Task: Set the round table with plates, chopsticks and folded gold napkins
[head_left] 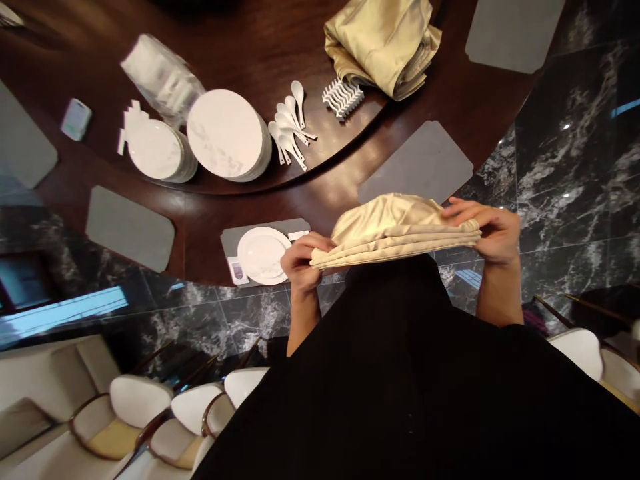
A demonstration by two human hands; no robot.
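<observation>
A gold cloth napkin (pixel 400 230), folded in several layers along its near edge, is stretched between my two hands in front of my body. My left hand (pixel 306 259) pinches its left end, and my right hand (pixel 487 230) grips the right end with fingers lying over the top. The cloth hangs over the table's near edge and partly covers a grey placemat (pixel 423 160). Left of my left hand, a white plate (pixel 263 255) rests on another grey placemat (pixel 233 235).
On the dark round table stand stacked large plates (pixel 227 133), small plates (pixel 157 150), spoons (pixel 289 123), white wavy rests (pixel 343 98), a gold cloth pile (pixel 383 43), a plastic-wrapped bundle (pixel 163 77) and a phone (pixel 77 119). White chairs (pixel 140 397) stand behind at left.
</observation>
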